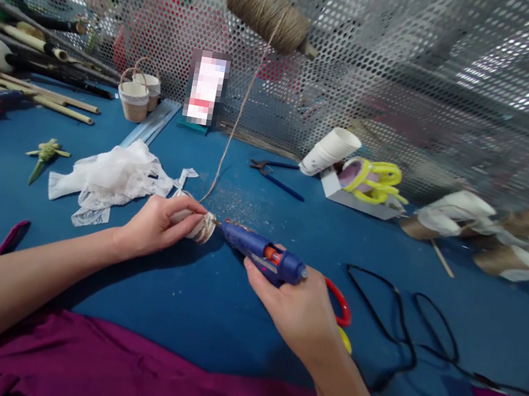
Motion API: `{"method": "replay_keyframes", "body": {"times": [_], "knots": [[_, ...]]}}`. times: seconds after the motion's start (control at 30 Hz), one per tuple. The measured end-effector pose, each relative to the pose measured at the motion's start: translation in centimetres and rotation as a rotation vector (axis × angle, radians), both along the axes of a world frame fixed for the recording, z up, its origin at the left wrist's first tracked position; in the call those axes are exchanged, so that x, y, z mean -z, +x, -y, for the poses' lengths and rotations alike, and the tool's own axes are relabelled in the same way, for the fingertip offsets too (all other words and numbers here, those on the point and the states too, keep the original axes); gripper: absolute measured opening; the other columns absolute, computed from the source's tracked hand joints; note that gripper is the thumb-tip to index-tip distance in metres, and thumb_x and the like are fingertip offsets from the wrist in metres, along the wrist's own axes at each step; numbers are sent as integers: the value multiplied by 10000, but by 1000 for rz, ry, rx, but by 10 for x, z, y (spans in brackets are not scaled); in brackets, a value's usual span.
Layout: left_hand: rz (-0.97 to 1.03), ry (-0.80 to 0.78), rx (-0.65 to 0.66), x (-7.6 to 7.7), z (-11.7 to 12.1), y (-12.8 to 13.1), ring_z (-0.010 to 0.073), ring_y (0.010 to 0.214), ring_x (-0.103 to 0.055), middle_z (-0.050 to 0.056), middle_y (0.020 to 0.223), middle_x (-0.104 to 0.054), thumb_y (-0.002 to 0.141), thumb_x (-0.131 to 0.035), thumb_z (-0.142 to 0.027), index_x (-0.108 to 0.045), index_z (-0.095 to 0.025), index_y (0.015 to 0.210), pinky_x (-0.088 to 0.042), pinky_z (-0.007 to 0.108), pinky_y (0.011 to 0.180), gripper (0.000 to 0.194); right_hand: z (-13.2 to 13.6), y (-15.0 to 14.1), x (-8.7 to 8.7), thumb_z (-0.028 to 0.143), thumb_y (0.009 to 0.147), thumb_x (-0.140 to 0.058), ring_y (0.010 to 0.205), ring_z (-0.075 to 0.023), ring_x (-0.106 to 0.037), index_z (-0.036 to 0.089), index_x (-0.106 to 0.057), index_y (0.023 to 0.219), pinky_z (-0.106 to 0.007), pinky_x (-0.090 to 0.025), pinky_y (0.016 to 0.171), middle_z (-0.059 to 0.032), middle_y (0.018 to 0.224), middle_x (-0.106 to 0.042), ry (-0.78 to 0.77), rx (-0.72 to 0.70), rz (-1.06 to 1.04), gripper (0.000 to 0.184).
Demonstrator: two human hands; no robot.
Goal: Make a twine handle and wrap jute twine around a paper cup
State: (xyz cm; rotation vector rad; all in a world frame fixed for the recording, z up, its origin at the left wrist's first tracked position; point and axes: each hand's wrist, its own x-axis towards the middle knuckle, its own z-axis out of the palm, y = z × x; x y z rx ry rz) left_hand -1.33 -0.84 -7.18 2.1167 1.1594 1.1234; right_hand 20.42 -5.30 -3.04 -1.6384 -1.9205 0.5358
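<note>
My left hand (pixel 163 225) is closed around a small white paper cup (pixel 202 229) lying on its side, its rim end pointing right. Twine (pixel 229 141) runs down to the cup from a spool (pixel 268 11) mounted above. In my right hand (pixel 304 309) is a blue glue gun (pixel 256 247), an orange part showing in its body. The gun's nozzle points left and meets, or nearly meets, the cup's rim by my left fingertips. Scissors with red and yellow handles (pixel 343 304) lie partly hidden behind my right hand.
White lace (pixel 116 176) lies left of the cup, beyond it two small twine-handled baskets (pixel 133 100). Blue pliers (pixel 278 177), stacked paper cups (pixel 330 151) and a white tray (pixel 362 202) stand at the back. A black cord (pixel 397 315) loops across the right side.
</note>
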Motion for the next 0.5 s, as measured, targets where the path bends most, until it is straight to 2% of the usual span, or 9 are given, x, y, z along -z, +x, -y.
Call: {"method": "replay_keyframes", "body": {"times": [0.2,0.4,0.5], "knots": [[1,0,-4,-1,0,0,105,602,-599,40,739,-686,829,-485,-242,-623,-147,897,-458,194,563,180,-2,-3,-6,288,724,-573,575,-177,-616,180,-601,683,-263,-480,568,-7,613,-665,-32,17,5,119],[-3,8,6,0,0,0,113,632,-620,46,775,-692,826,-492,-234,-623,-150,905,-471,198,592,175,-5,-4,-6,288,737,-551,617,-191,-617,171,-623,719,-276,-479,583,-26,645,-670,-48,11,6,139],[-11,-5,-7,0,1,0,115,627,-618,49,770,-693,828,-492,-236,-628,-148,899,-469,199,579,178,-3,-4,-8,294,727,-557,567,-176,-593,172,-601,672,-263,-470,543,-14,592,-641,-67,25,7,141]]}}
